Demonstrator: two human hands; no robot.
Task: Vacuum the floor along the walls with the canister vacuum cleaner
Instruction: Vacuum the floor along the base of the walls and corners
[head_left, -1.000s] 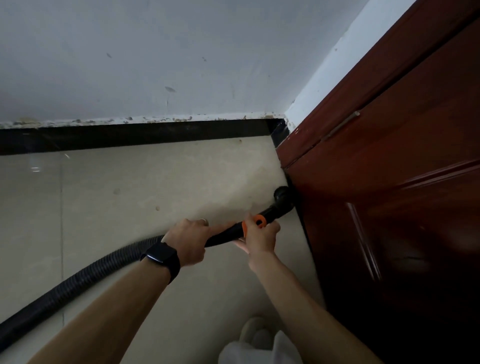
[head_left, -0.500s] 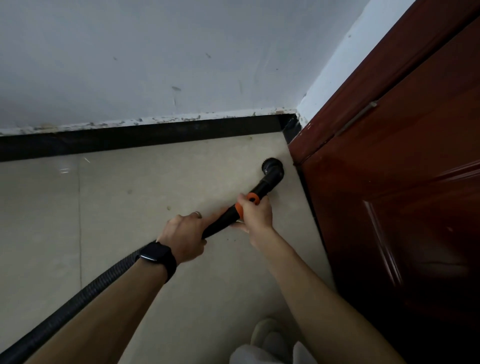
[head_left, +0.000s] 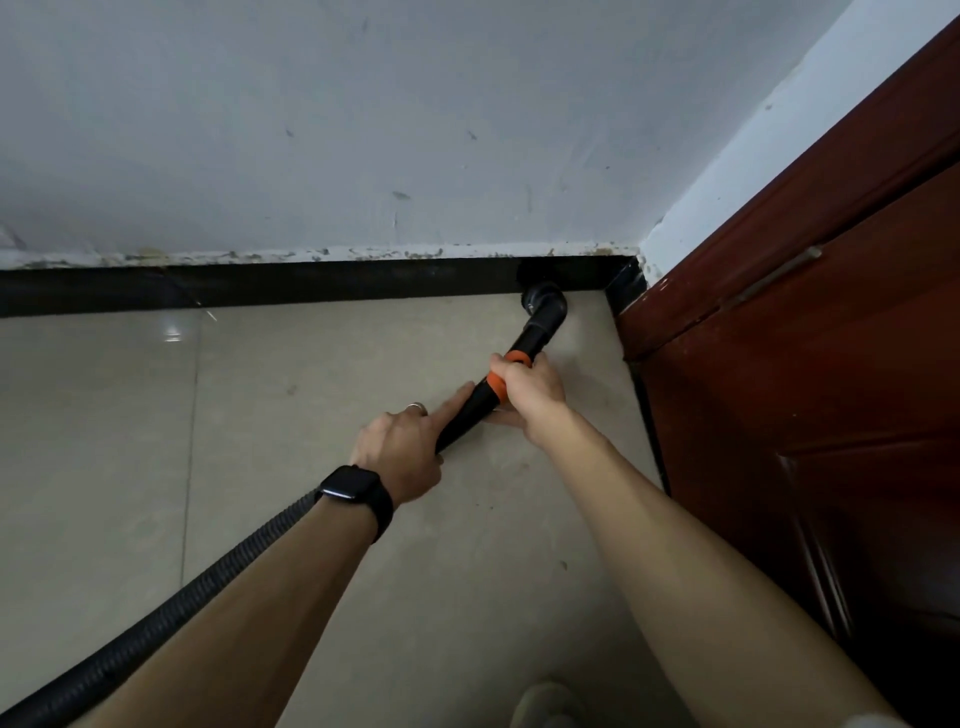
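A black vacuum wand (head_left: 524, 345) with an orange collar (head_left: 506, 371) ends in a round black nozzle (head_left: 543, 301). The nozzle sits on the beige tiled floor (head_left: 311, 395) against the black skirting board (head_left: 311, 283), close to the corner by the door. My right hand (head_left: 530, 395) grips the wand at the orange collar. My left hand (head_left: 402, 449), with a black watch on the wrist, holds the wand lower down, its forefinger stretched along the tube. The ribbed black hose (head_left: 171, 618) runs back to the lower left. The canister is out of view.
A dark red wooden door (head_left: 810, 395) fills the right side and meets the floor just right of the nozzle. The scuffed white wall (head_left: 363, 130) rises above the skirting. A light shoe (head_left: 550, 701) shows at the bottom edge.
The nozzle has moved from the foot of the door forward across the floor to the skirting board at the far wall. Both hands followed, arms stretched further out.
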